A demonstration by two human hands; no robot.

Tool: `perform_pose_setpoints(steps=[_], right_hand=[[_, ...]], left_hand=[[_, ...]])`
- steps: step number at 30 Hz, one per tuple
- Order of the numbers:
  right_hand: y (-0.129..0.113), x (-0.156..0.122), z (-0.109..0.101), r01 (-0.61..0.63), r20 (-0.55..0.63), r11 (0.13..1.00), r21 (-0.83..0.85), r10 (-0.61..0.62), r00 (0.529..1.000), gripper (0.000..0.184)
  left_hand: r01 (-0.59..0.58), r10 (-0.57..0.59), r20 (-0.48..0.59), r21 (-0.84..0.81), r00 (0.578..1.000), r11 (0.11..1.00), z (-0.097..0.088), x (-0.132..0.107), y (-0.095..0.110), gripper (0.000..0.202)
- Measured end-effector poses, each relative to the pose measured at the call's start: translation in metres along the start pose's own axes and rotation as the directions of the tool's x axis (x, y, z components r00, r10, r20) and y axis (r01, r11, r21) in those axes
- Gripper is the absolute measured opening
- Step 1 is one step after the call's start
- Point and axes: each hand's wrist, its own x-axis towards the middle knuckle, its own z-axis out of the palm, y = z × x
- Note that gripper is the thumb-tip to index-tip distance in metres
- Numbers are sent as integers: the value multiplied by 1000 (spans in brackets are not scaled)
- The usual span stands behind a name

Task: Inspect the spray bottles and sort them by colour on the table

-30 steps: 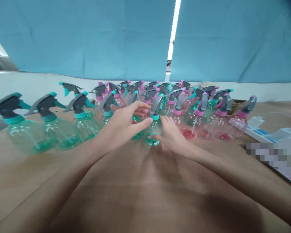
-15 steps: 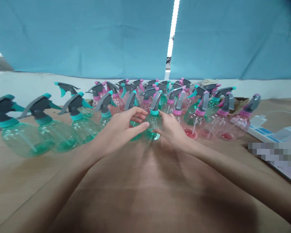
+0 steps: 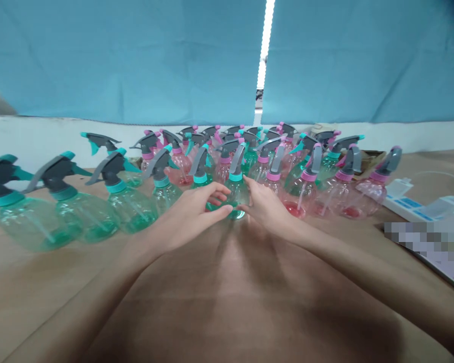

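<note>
The left hand (image 3: 194, 209) is hiding most of the body of a neighbouring green bottle (image 3: 200, 178) at eleven o'clock, and its tips are crossing the nine o'clock edge of the middle spray bottle (image 3: 237, 191). That hand is staying empty, its thumb and fingers spreading loosely; the right hand (image 3: 268, 205) is curving along the three o'clock side of the same bottle, and whether it is pressing there I cannot tell. Farther sprayers (image 3: 251, 134) at twelve o'clock are overlapping so thickly that their bodies are hard to make out, the outermost green bottle (image 3: 36, 227) at ten o'clock is losing part of its head past the view's edge, and a pixelated patch (image 3: 427, 247) is masking something at two o'clock. The middle spray bottle is standing upright on the table (image 3: 230, 282) between the hands, carrying a grey trigger head above a turquoise collar; its clear green body is catching light and showing deeper green low down, while pink-collared bottles (image 3: 304, 194) are lining up towards one o'clock
</note>
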Motion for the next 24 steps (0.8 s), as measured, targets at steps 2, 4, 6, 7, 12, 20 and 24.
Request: perform_pose_setpoints(steps=[2, 4, 6, 7, 12, 20, 24], right_hand=[[0, -8, -9, 7, -6, 1000, 24, -6, 1000, 77], [3, -19, -23, 16, -15, 998, 55, -15, 1000, 69], [11, -33, -41, 24, -35, 991, 130, -20, 999, 50], [17, -39, -49, 13, -58, 992, 129, -5, 998, 42], [47, -56, -73, -132, -128, 987, 88, 143, 981, 37], [47, -27, -54, -166, -146, 982, 90, 178, 973, 59], [44, -14, -43, -163, -155, 980, 117, 180, 971, 52]], left_hand=[[15, -15, 21, 14, 1000, 1000, 1, -1, -2, 34], [37, -38, 30, 30, 999, 999, 3, -1, -4, 35], [55, -56, 39, 34, 998, 998, 5, -1, -6, 35], [57, -58, 41, 28, 997, 998, 7, 0, -7, 34], [54, -54, -3, -75, 999, 996, 20, 7, -6, 23], [63, -65, -13, -111, 998, 992, 50, 14, -6, 19], [47, -47, 7, -149, 999, 988, 56, 15, -4, 18]])
